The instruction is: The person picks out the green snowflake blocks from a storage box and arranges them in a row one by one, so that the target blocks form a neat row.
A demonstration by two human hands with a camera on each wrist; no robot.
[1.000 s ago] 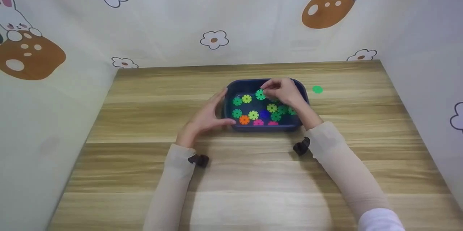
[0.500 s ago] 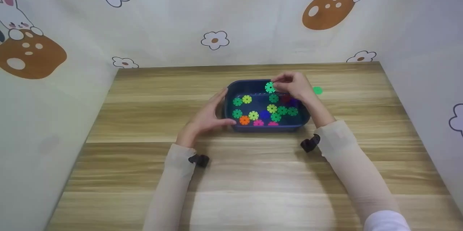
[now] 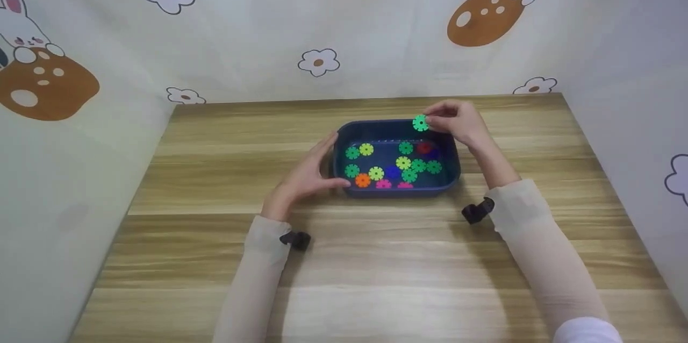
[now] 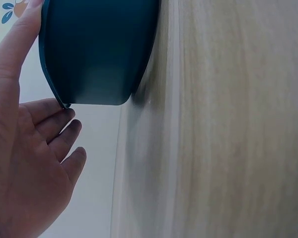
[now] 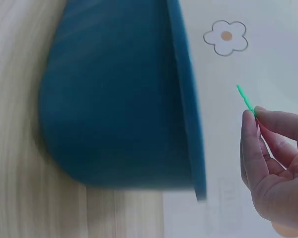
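In the head view, my right hand point(image 3: 465, 123) pinches a bright green notched building disc point(image 3: 420, 123) above the back rim of a dark blue plastic bin point(image 3: 398, 192). The right wrist view shows this disc point(image 5: 245, 98) edge-on between thumb and fingertips, apart from the bin point(image 5: 119, 99). At the bin's left end, my left hand point(image 3: 307, 171) is spread, its thumb at the front rim and fingers by the left side. The left wrist view shows relaxed fingers of this hand point(image 4: 35, 148) at the bin's rim. Several notched discs lie inside, including an orange disc point(image 3: 363, 180).
The bin stands on a wood-grain table point(image 3: 215, 171). A patterned cloth wall point(image 3: 242, 36) rises behind the table's back edge, with plain pale walls at both sides. Each sleeve carries a small black wrist device point(image 3: 477, 211).
My right hand has moved right and back with the green disc, from over the bin's interior to its back rim. The loose green disc on the table is now hidden. My left hand stays put.
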